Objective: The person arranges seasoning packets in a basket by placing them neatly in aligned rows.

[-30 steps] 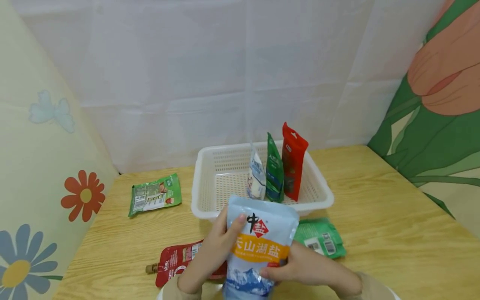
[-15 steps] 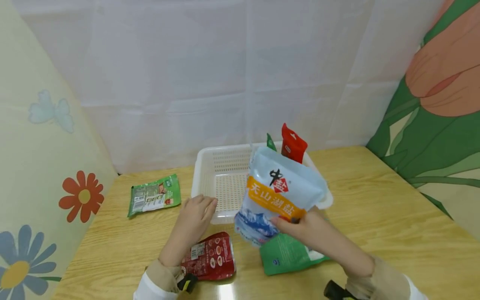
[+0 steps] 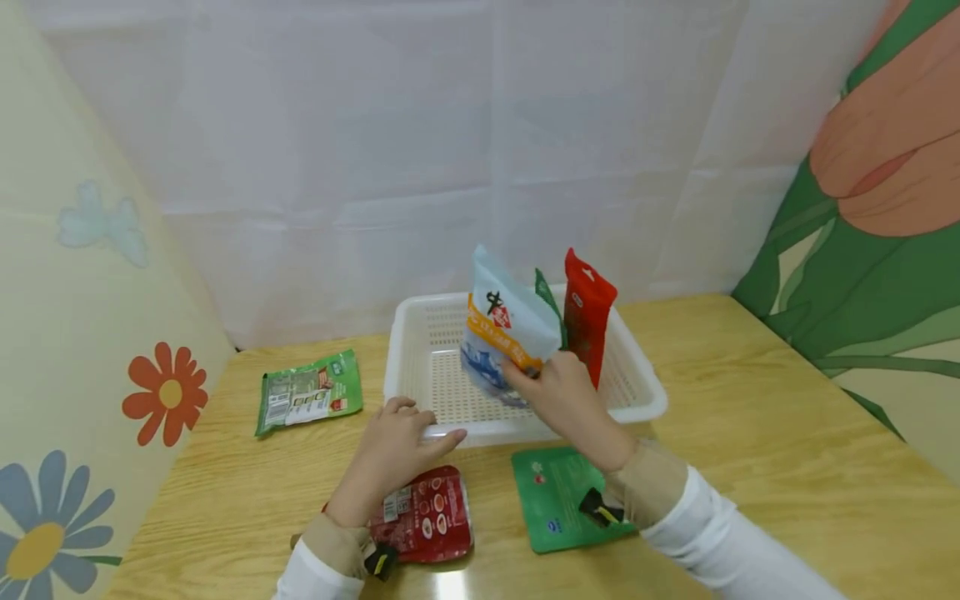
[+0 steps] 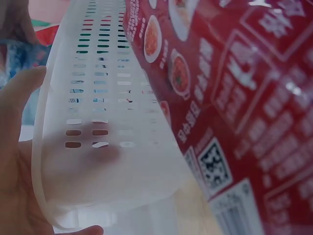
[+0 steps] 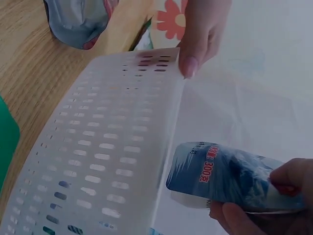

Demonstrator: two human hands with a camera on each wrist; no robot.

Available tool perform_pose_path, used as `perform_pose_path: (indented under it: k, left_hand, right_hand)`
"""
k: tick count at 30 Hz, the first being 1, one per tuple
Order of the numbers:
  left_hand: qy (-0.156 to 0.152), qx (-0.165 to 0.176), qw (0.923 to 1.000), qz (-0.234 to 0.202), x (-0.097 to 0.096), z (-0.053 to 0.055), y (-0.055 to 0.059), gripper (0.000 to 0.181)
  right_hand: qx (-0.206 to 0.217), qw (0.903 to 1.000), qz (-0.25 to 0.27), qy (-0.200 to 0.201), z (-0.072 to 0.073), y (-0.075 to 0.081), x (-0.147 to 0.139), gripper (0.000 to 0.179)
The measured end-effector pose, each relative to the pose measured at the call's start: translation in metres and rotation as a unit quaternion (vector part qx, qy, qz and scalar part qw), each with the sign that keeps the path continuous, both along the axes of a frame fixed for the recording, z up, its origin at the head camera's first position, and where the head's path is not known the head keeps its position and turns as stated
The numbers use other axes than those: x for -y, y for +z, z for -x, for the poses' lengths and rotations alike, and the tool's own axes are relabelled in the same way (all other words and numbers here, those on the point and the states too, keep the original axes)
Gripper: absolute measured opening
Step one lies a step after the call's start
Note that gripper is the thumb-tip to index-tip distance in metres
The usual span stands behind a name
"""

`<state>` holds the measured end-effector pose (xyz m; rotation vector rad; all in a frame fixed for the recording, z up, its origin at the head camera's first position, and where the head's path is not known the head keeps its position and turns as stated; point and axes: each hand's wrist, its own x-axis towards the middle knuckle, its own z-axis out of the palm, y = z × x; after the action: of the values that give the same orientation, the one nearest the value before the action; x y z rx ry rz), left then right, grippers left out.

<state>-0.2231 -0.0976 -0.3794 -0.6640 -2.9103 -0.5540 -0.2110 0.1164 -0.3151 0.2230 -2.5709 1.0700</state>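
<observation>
My right hand pinches a light-blue bag of salt with an orange band, thumb on its printed front. The bag stands upright but tilted, its lower part inside the white plastic basket. In the right wrist view, the bag's lower end shows blue mountains and red print between thumb and fingers. My left hand holds the basket's front left corner, its thumb along the rim. A red pouch with a spout lies beneath my left wrist. A green pouch lies flat under my right forearm.
Inside the basket, a red packet and a green packet stand upright on the right; a smaller white one is now hidden. Another green packet lies left of the basket. A white cloth hangs behind the wooden table.
My left hand let go of the salt bag and took the basket's corner. My right hand carried the bag forward, up and over the rim into the basket, turning it.
</observation>
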Motion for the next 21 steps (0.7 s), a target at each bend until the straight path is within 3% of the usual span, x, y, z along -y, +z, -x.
perform_pose_path:
  k: [11,21]
  left_hand:
    - [-0.001,0.012,0.9999,-0.001,0.002,0.002,-0.001,0.057]
    - [-0.010,0.001,0.9999,0.003,0.003,0.004,-0.003,0.059]
  right_hand:
    - [0.108,0.9935,-0.005,-0.036,0.041,-0.023,0.028,0.047]
    - [0.142,0.9888,-0.012,-0.044,0.062,-0.042,0.032,0.045]
